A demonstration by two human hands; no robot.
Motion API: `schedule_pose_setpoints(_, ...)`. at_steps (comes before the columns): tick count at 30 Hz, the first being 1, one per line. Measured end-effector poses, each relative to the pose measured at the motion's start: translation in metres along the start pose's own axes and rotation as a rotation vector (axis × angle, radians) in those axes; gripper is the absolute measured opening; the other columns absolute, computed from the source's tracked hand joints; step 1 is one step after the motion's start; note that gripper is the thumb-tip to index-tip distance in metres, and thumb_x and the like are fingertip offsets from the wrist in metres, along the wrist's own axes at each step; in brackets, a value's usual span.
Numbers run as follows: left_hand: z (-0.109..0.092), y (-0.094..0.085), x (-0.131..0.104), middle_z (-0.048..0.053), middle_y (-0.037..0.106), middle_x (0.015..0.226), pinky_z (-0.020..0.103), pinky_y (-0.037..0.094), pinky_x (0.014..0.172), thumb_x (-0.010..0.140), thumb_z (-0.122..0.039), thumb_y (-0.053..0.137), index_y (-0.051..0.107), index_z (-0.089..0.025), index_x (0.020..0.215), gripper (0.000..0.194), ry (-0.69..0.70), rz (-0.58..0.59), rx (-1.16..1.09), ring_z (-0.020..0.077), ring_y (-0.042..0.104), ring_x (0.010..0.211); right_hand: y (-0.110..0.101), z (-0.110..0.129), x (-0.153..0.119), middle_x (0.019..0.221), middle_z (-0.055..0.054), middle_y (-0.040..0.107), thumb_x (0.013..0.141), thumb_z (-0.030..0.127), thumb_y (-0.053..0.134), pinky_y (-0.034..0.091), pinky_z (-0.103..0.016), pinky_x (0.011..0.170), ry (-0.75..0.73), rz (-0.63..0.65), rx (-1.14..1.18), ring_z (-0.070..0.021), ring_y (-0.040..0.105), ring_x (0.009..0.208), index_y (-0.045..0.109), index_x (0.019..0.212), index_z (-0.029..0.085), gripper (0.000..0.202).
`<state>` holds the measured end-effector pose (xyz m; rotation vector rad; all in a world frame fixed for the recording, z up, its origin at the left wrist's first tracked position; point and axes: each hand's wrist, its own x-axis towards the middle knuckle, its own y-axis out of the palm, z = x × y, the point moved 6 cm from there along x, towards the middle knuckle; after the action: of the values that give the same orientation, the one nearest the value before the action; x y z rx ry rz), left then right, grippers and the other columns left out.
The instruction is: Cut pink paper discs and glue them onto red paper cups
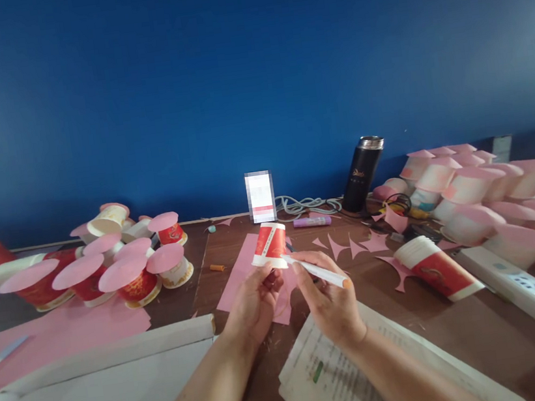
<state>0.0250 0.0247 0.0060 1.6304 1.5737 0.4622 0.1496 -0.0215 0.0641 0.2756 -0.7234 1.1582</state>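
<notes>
Head view: red-and-white cup [269,243] above pink paper [239,276]
Left hand [256,302]: grip pinching cup's near edge
Right hand [332,300]: grip around white pen [325,274]
Steadiness: brace cup, press lightly

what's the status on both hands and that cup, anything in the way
Left hand holding red-and-white paper cup; right hand gripping white pen, tip by the cup's lower edge; pink sheet close by, nothing seen blocking.
</notes>
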Motion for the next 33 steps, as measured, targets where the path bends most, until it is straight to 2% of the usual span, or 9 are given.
schedule_pose_setpoints(5, 0.0, -0.002, 0.0, 0.003, 0.064, 0.077, 0.02, 0.048, 0.07, 0.071, -0.012, 0.069, 0.068, -0.009, 0.079, 0.009, 0.009, -0.009, 0.015, 0.0081, 0.057, 0.07, 0.001, 0.008, 0.0, 0.095, -0.005, 0.068, 0.086, 0.015, 0.056, 0.05, -0.034, 0.08, -0.093, 0.062, -0.024, -0.0193, 0.062, 0.088, 0.066, 0.108, 0.023, 0.025)
schedule_pose_setpoints(10, 0.002, 0.0, 0.002, 0.003, 0.065, 0.081, 0.021, 0.046, 0.074, 0.071, -0.017, 0.07, 0.069, -0.011, 0.082, 0.013, 0.044, 0.061, 0.054, 0.009, 0.057, 0.073, 0.006, 0.005, -0.004, 0.093, -0.006, 0.068, 0.085, 0.016, 0.058, 0.052, -0.034, 0.082, -0.078, 0.102, -0.03, -0.0194, 0.064, 0.089, 0.066, 0.111, 0.021, 0.028)
schedule_pose_setpoints(17, 0.004, -0.001, 0.005, 0.004, 0.064, 0.082, 0.026, 0.043, 0.078, 0.071, -0.023, 0.07, 0.069, -0.013, 0.083, 0.016, 0.071, 0.079, 0.109, 0.0121, 0.056, 0.078, 0.006, 0.005, -0.004, 0.094, -0.006, 0.068, 0.085, 0.018, 0.057, 0.053, -0.034, 0.079, -0.066, 0.111, -0.031, -0.0191, 0.064, 0.085, 0.067, 0.11, 0.022, 0.027)
schedule_pose_setpoints(21, 0.002, 0.0, 0.003, 0.003, 0.062, 0.077, 0.026, 0.042, 0.077, 0.07, -0.027, 0.071, 0.068, -0.013, 0.078, 0.016, 0.132, 0.092, 0.194, 0.013, 0.055, 0.076, 0.004, 0.006, -0.004, 0.096, -0.006, 0.068, 0.087, 0.021, 0.056, 0.052, -0.035, 0.081, -0.04, 0.092, -0.003, -0.0198, 0.064, 0.086, 0.067, 0.109, 0.024, 0.025)
schedule_pose_setpoints(24, -0.003, 0.001, -0.001, 0.003, 0.061, 0.074, 0.026, 0.041, 0.075, 0.072, -0.031, 0.07, 0.068, -0.014, 0.075, 0.017, 0.196, 0.073, 0.36, 0.0137, 0.055, 0.074, 0.002, 0.0, -0.002, 0.095, -0.005, 0.068, 0.088, 0.025, 0.054, 0.053, -0.033, 0.074, 0.05, 0.039, 0.045, -0.0181, 0.064, 0.079, 0.065, 0.108, 0.025, 0.022)
schedule_pose_setpoints(26, -0.008, 0.002, -0.005, 0.003, 0.061, 0.071, 0.025, 0.04, 0.071, 0.074, -0.032, 0.068, 0.069, -0.015, 0.071, 0.017, 0.261, 0.037, 0.524, 0.0143, 0.054, 0.071, -0.001, -0.009, 0.0, 0.094, -0.005, 0.067, 0.089, 0.03, 0.054, 0.053, -0.032, 0.068, 0.162, -0.033, 0.11, -0.0168, 0.064, 0.075, 0.063, 0.107, 0.024, 0.021)
schedule_pose_setpoints(28, -0.014, 0.006, -0.012, 0.003, 0.061, 0.07, 0.023, 0.039, 0.068, 0.074, -0.029, 0.069, 0.068, -0.017, 0.065, 0.015, 0.362, 0.024, 0.658, 0.0146, 0.053, 0.069, -0.004, -0.022, 0.003, 0.097, -0.005, 0.067, 0.087, 0.037, 0.057, 0.054, -0.032, 0.068, 0.299, -0.125, 0.202, -0.0177, 0.065, 0.08, 0.058, 0.107, 0.023, 0.024)
schedule_pose_setpoints(30, -0.018, 0.016, -0.021, 0.004, 0.062, 0.075, 0.022, 0.039, 0.07, 0.073, -0.024, 0.07, 0.068, -0.019, 0.062, 0.013, 0.481, 0.079, 0.718, 0.0162, 0.054, 0.075, -0.005, -0.034, 0.004, 0.1, -0.005, 0.067, 0.082, 0.041, 0.063, 0.054, -0.032, 0.071, 0.43, -0.176, 0.292, -0.0192, 0.065, 0.087, 0.053, 0.111, 0.024, 0.036)
schedule_pose_setpoints(33, -0.018, 0.028, -0.033, 0.006, 0.065, 0.089, 0.023, 0.04, 0.083, 0.071, -0.016, 0.07, 0.071, -0.022, 0.071, 0.006, 0.582, 0.188, 0.724, 0.0205, 0.056, 0.093, 0.0, -0.046, 0.004, 0.103, -0.005, 0.067, 0.077, 0.045, 0.067, 0.054, -0.033, 0.074, 0.553, -0.158, 0.399, -0.0198, 0.066, 0.091, 0.049, 0.115, 0.025, 0.047)
